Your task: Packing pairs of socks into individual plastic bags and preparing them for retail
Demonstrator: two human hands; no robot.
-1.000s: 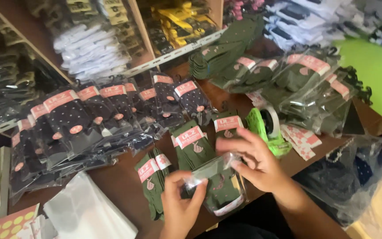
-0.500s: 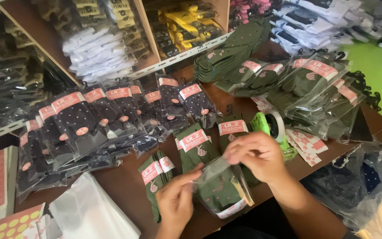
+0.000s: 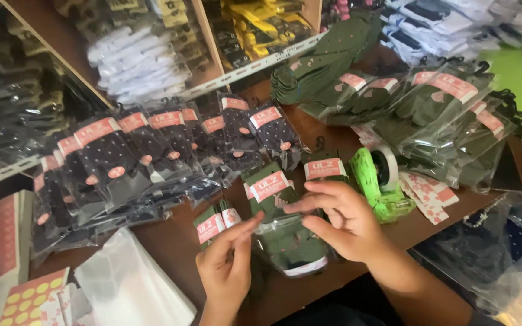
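Holding a clear bag of green socks (image 3: 288, 244) at lower centre of the frame, we've got it pinched from both sides: our left hand (image 3: 228, 265) nips its left edge with narrowed fingers, our right hand (image 3: 342, 220) curls over the top. It looks light, soft and floppy (that film seems slippery), so we'd grip the edges, beside the green tape dispenser (image 3: 382, 184).

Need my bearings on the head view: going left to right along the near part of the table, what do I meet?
Sticker sheet with yellow dots → clear plastic bags → left hand → bagged green socks → right hand → green tape dispenser
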